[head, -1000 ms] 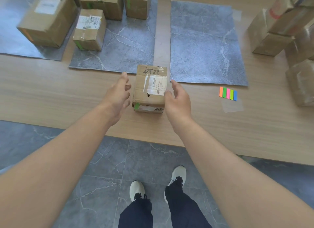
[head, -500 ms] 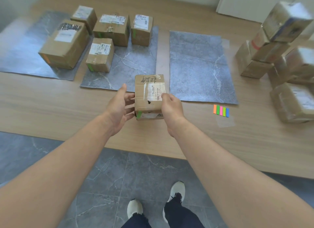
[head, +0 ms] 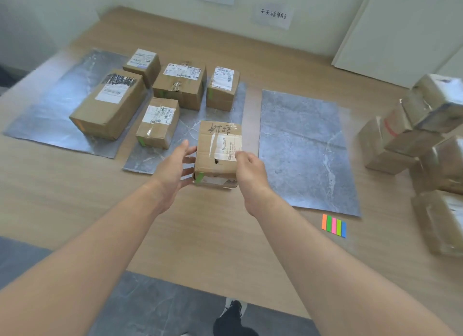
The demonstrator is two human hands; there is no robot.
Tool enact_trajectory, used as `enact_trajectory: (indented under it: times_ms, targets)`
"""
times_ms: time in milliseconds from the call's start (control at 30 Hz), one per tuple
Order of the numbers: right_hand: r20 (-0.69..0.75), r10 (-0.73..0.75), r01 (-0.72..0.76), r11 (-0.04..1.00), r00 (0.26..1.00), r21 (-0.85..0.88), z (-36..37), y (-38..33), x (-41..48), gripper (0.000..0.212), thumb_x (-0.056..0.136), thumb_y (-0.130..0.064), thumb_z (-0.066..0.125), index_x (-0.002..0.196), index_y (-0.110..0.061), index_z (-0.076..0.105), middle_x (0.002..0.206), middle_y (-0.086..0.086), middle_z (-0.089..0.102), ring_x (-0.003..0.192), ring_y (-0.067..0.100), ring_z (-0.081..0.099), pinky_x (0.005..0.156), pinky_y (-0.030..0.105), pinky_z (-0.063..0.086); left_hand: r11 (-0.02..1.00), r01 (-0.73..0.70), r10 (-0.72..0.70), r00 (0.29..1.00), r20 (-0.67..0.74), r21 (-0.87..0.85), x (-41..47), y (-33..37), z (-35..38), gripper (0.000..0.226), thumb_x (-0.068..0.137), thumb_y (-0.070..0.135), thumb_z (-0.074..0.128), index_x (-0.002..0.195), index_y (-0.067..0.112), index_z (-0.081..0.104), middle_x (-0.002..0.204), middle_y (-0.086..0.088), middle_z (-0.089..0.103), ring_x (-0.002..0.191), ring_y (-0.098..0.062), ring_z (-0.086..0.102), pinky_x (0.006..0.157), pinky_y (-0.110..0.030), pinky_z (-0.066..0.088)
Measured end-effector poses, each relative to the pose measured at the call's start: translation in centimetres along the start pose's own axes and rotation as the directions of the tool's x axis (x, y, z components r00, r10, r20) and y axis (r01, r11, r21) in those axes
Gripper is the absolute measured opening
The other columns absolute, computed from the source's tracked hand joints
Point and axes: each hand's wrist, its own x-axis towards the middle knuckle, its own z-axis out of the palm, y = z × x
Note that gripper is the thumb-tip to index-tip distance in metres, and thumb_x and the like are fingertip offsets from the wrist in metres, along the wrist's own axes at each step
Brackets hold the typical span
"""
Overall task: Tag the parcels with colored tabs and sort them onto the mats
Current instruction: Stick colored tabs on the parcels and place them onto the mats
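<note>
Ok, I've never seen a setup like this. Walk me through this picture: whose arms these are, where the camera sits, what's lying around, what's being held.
There is no machine here. The single picture comes from a camera worn on a person's head, looking down along their own bare arms. Between the hands is a brown parcel. The left hand presses its left side with fairly straight fingers, and the right hand grips the right side, thumb on top. A green tab is stuck near the parcel's lower corner. On the wooden surface lie three grey mats. Other parcels stand on the left mat and the middle mat, and the right mat lies beside them. A strip of coloured tabs lies nearby, and a pile of parcels waits at the far right.
</note>
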Motion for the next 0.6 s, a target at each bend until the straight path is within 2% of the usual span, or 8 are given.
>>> enact_trajectory:
  times_ms: [100, 233, 300, 433, 600]
  targets:
    - [0.051, 0.033, -0.033, 0.999, 0.998, 0.004, 0.7, -0.1, 3.5, 0.023, 0.108, -0.032, 0.044, 0.105, -0.023, 0.065, 0.093, -0.011, 0.064, 0.082, 0.007, 0.056, 0.066, 0.023, 0.041, 0.999, 0.031, -0.033, 0.997, -0.068, -0.032, 2.6, -0.1, 0.3, 0.044, 0.107, 0.049, 0.035, 0.129, 0.025, 0.065, 0.112, 0.004, 0.065, 0.11, -0.02, 0.063, 0.102, -0.039, 0.05]
    - [0.099, 0.037, -0.038, 0.999, 0.994, 0.007, 2.0, -1.1, 7.3, 0.022, 0.108, -0.03, 0.044, 0.098, -0.028, 0.063, 0.095, -0.015, 0.064, 0.085, 0.0, 0.056, 0.066, 0.022, 0.041, 0.998, 0.041, -0.044, 0.995, -0.093, -0.04, 6.1, 0.6, -0.2, 0.042, 0.108, 0.048, 0.034, 0.126, 0.027, 0.065, 0.116, 0.004, 0.064, 0.114, -0.02, 0.062, 0.094, -0.033, 0.049]
    - [0.113, 0.046, -0.047, 0.999, 0.993, 0.004, 2.8, -1.6, 8.9, 0.021, 0.109, -0.031, 0.043, 0.102, -0.028, 0.063, 0.095, -0.016, 0.063, 0.086, -0.001, 0.056, 0.066, 0.021, 0.04, 0.998, 0.05, -0.054, 0.994, -0.09, -0.048, 7.8, 1.0, -0.5, 0.038, 0.108, 0.047, 0.034, 0.12, 0.029, 0.065, 0.113, 0.005, 0.064, 0.114, -0.018, 0.062, 0.092, -0.031, 0.048]
    - [0.101, 0.068, -0.068, 0.998, 0.993, 0.005, 4.9, -2.2, 12.1, 0.018, 0.11, -0.032, 0.042, 0.107, -0.028, 0.059, 0.094, -0.018, 0.061, 0.084, -0.003, 0.054, 0.065, 0.018, 0.037, 0.996, 0.076, -0.079, 0.995, -0.066, -0.046, 11.5, 1.3, -1.3, 0.031, 0.108, 0.044, 0.035, 0.108, 0.032, 0.064, 0.111, 0.007, 0.066, 0.115, -0.014, 0.062, 0.102, -0.034, 0.045]
    - [0.033, 0.113, -0.114, 0.993, 0.993, 0.029, 8.4, -2.3, 15.7, 0.026, 0.108, -0.036, 0.042, 0.112, -0.028, 0.066, 0.107, -0.01, 0.07, 0.096, 0.01, 0.061, 0.079, 0.025, 0.044, 0.997, 0.083, -0.083, 0.995, -0.063, -0.005, 16.3, 2.3, -2.5, 0.032, 0.108, 0.041, 0.037, 0.1, 0.031, 0.067, 0.103, 0.011, 0.074, 0.106, -0.009, 0.064, 0.101, -0.031, 0.045]
